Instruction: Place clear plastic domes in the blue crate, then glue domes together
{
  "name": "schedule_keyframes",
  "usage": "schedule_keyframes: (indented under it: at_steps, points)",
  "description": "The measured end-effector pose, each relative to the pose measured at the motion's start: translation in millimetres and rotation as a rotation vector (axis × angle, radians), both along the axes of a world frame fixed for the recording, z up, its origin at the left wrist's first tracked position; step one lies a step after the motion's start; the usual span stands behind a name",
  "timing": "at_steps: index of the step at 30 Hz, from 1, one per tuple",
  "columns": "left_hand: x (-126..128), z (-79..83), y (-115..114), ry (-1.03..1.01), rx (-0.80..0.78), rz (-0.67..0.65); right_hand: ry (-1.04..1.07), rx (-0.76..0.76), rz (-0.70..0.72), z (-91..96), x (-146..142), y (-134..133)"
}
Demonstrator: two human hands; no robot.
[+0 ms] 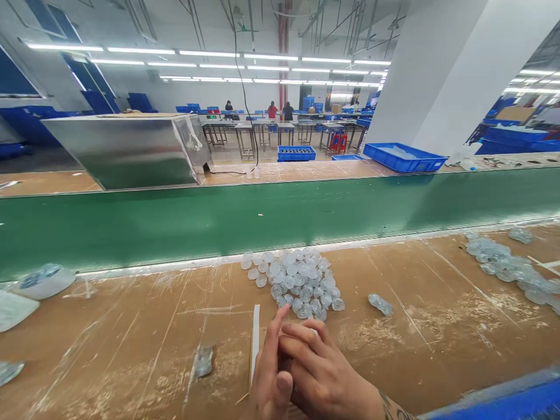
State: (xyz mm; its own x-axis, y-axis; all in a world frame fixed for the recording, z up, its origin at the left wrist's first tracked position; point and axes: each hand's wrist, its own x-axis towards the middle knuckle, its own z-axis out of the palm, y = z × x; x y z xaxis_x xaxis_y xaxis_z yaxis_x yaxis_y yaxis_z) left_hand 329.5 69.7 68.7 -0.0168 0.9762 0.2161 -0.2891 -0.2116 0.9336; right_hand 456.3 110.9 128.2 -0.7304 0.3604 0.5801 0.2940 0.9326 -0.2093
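My left hand (272, 373) and my right hand (321, 364) are pressed together at the bottom centre. The right fingers curl over and against the left fingers, and the left thumb points up. Whatever lies between them, if anything, is hidden. Just beyond my fingertips is a heap of small round clear plastic pieces (301, 280), some with a dotted surface. A narrow white strip (255, 335) runs along the table beside my left hand, partly covered by it.
Crumpled clear wrap lies left (204, 360) and right (380, 304) on the brown worktable (144, 332). A white tape roll (50, 280) sits far left, more clear pieces (507, 262) far right. Behind run a green conveyor belt (219, 219), a metal box (140, 151) and a blue tray (405, 158).
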Motion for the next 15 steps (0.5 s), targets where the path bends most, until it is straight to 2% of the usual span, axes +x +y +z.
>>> schedule_keyframes:
  at_steps: [2, 4, 7, 8, 10, 13, 15]
  points:
    - [-2.0, -0.1, 10.3, -0.013, -0.057, -0.11, 0.032, -0.06, -0.061, -1.3, 13.6, 4.7]
    - [-11.1, 0.1, 27.1, 0.131, -0.092, -0.118, 0.046, -0.113, -0.162, -6.6, 39.5, 13.2]
    - [-36.0, -3.8, 59.3, 0.626, -0.049, 0.083, -0.05, -0.121, -0.384, -30.5, 96.2, 32.9]
    - [-44.5, -6.9, 69.5, 0.79, -0.043, 0.117, -0.11, -0.1, -0.459, -42.9, 116.3, 40.2]
    - [-57.0, -15.5, 85.6, 1.015, -0.059, 0.084, -0.25, -0.045, -0.584, -70.2, 151.6, 53.4]
    - [-61.1, -31.6, 97.2, 1.11, -0.065, -0.009, -0.377, 0.023, -0.71, -100.6, 180.5, 64.5]
    - [-58.3, -41.1, 99.1, 1.111, -0.059, 0.001, -0.376, 0.034, -0.742, -103.8, 179.7, 64.9]
